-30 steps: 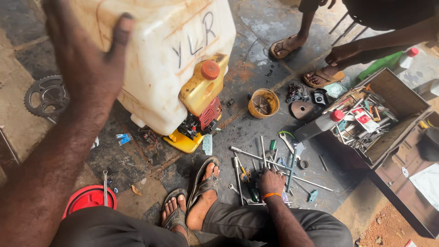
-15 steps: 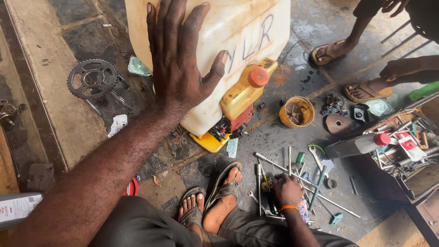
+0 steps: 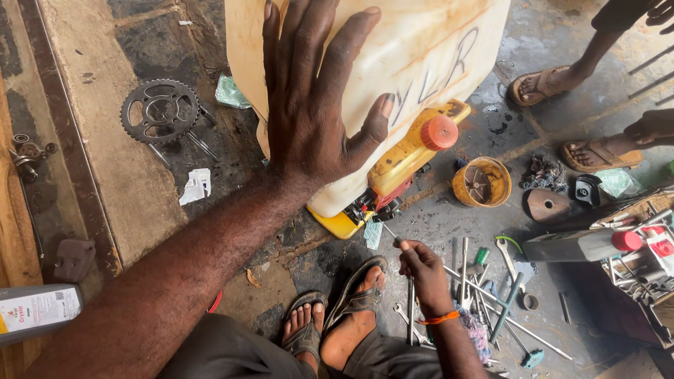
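My left hand (image 3: pixel 316 105) lies flat with fingers spread on the side of a big cream plastic tank (image 3: pixel 421 56). Under the tank sits a small yellow engine (image 3: pixel 400 165) with a red cap (image 3: pixel 439 132). My right hand (image 3: pixel 421 270) is closed around a long thin metal tool (image 3: pixel 409 309), held upright just below the engine. My feet in sandals (image 3: pixel 337 316) rest on the stained concrete in front of it.
Several wrenches and rods (image 3: pixel 491 295) lie scattered to the right. A yellow bowl (image 3: pixel 481 182) sits beside the engine. A toothed sprocket (image 3: pixel 160 111) lies at the left, a grey bottle (image 3: pixel 38 312) at the lower left. Another person's sandalled feet (image 3: pixel 597 154) stand at the upper right.
My right hand has lifted off the pile of tools with a long metal tool and come up toward the engine. My left hand stays pressed on the tank.
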A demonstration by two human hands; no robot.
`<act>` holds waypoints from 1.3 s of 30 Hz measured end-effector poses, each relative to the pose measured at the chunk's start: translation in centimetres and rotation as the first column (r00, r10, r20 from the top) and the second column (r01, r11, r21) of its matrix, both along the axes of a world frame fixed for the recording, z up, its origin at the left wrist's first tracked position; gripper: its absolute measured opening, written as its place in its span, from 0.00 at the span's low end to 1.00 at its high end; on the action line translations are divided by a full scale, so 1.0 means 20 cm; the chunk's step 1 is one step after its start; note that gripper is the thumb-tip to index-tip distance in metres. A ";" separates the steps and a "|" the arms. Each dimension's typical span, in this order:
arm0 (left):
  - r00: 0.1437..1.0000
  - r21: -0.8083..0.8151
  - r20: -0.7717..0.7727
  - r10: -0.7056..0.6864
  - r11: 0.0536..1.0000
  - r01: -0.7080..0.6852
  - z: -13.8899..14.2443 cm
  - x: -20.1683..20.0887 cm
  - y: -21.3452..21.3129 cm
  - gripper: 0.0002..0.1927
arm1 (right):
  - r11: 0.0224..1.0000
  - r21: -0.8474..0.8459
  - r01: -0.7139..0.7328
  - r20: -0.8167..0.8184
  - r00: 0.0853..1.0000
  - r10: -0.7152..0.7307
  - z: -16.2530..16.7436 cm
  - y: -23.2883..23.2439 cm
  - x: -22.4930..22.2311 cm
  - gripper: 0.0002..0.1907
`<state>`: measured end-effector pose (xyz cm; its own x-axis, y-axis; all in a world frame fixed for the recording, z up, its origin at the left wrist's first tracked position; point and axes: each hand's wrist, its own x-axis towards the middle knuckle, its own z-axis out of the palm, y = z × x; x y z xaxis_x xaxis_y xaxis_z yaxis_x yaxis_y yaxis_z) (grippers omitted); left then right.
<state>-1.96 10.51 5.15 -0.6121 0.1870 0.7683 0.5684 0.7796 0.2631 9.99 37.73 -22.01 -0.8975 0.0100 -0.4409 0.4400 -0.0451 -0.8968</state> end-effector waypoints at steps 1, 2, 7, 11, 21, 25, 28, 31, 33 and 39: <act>1.000 0.004 -0.009 -0.001 1.000 0.001 0.00 -0.01 0.00 0.34 | 1.000 -0.019 -0.013 -0.006 1.000 0.013 0.00 -0.05 -0.02 0.15; 1.000 0.003 -0.007 0.002 1.000 -0.002 0.00 -0.01 0.00 0.34 | 1.000 0.001 -0.017 -0.008 1.000 0.017 0.00 -0.08 -0.04 0.15; 1.000 0.021 0.028 0.010 1.000 -0.011 -0.02 -0.02 -0.01 0.33 | 0.999 0.039 -0.018 0.034 0.999 0.016 -0.03 -0.18 -0.10 0.16; 0.998 0.047 0.061 -0.002 0.999 -0.001 -0.02 -0.02 -0.01 0.32 | 1.000 0.019 -0.007 0.040 0.999 0.006 -0.05 -0.21 -0.10 0.18; 0.999 0.072 0.047 -0.024 0.997 0.021 -0.01 -0.03 -0.02 0.31 | 1.000 -0.015 -0.028 0.093 0.995 0.029 -0.03 -0.21 -0.13 0.19; 0.998 0.083 0.062 -0.020 0.996 0.014 -0.01 -0.03 -0.02 0.31 | 0.998 0.020 -0.057 0.106 0.993 0.055 0.00 -0.19 -0.15 0.20; 0.997 0.082 0.071 -0.014 0.997 0.008 0.00 -0.02 -0.01 0.31 | 0.997 0.059 -0.059 0.101 0.993 0.052 0.00 -0.20 -0.15 0.20; 0.998 0.072 0.069 -0.002 0.997 -0.003 0.00 -0.02 -0.01 0.31 | 0.999 0.015 -0.041 0.075 0.996 0.040 0.00 -0.22 -0.13 0.19; 0.998 0.074 0.067 -0.014 0.997 0.009 0.00 -0.02 -0.01 0.31 | 0.999 0.035 -0.026 0.092 0.995 0.023 0.00 -0.23 -0.12 0.20; 0.998 0.081 0.067 -0.015 0.997 0.009 0.00 -0.02 -0.01 0.31 | 0.978 -0.208 -0.020 0.208 0.976 0.064 0.02 -0.20 -0.16 0.20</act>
